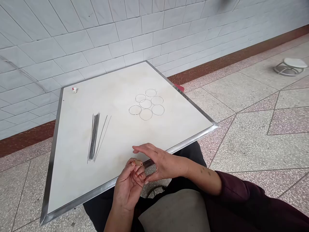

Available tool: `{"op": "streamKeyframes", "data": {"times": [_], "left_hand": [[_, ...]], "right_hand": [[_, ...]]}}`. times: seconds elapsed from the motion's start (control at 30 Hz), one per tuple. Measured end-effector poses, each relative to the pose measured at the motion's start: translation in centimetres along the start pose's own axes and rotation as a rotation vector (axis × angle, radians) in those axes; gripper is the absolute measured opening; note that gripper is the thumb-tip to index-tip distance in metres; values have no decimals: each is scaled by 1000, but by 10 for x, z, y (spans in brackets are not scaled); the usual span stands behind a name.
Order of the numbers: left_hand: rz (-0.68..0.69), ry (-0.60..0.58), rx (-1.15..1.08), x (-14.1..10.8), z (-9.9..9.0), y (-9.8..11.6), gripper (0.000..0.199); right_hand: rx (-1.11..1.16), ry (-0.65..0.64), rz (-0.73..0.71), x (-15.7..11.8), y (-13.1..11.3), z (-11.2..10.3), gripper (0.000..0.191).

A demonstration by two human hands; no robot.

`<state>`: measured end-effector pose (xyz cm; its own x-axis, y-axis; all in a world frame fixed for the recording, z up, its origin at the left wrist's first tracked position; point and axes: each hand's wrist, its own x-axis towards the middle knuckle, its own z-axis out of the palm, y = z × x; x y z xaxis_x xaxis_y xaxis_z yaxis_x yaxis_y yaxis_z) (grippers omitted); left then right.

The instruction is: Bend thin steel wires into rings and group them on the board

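Note:
My left hand (pixel 130 182) is palm up at the table's front edge, its fingers closed on a small tan piece (pixel 138 162). A thin wire shows at that piece. My right hand (pixel 160 162) is just to the right, thumb and fingers spread wide apart around the wire; whether it touches the wire is hard to tell. Several thin wire rings (pixel 145 104) lie in a cluster on the white table (pixel 118 96). Left of them rests a bundle of straight wires (pixel 94 137), with a few loose wires (pixel 102 135) beside it.
A small white and red object (pixel 75 90) sits near the table's back left corner. Behind the table stands a tiled wall (pixel 127 29). A round stool (pixel 291 66) is on the floor far to the right. The table has a metal rim (pixel 96 193).

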<state>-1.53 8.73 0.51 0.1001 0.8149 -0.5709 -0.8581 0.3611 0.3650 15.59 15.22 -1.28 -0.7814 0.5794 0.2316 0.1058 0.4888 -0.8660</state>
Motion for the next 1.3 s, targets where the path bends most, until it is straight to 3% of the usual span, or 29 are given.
{"op": "streamKeyframes", "data": {"times": [0.23, 0.43, 0.8, 1.17, 1.23, 1.3], "left_hand": [[49, 22, 5, 2, 1, -3, 20], [90, 21, 31, 1, 1, -6, 19], [176, 77, 153, -4, 5, -11, 21], [221, 144, 266, -1, 0, -13, 20], [230, 133, 306, -3, 0, -14, 20], [230, 116, 353, -7, 1, -14, 20]], "right_hand": [[-23, 11, 7, 1, 1, 1, 106], [-47, 53, 1, 3, 2, 3, 120], [-76, 26, -32, -1, -3, 1, 104], [-65, -5, -41, 1, 5, -1, 104], [-36, 2, -61, 0, 2, -5, 98], [-31, 41, -95, 0, 0, -8, 74]]}}
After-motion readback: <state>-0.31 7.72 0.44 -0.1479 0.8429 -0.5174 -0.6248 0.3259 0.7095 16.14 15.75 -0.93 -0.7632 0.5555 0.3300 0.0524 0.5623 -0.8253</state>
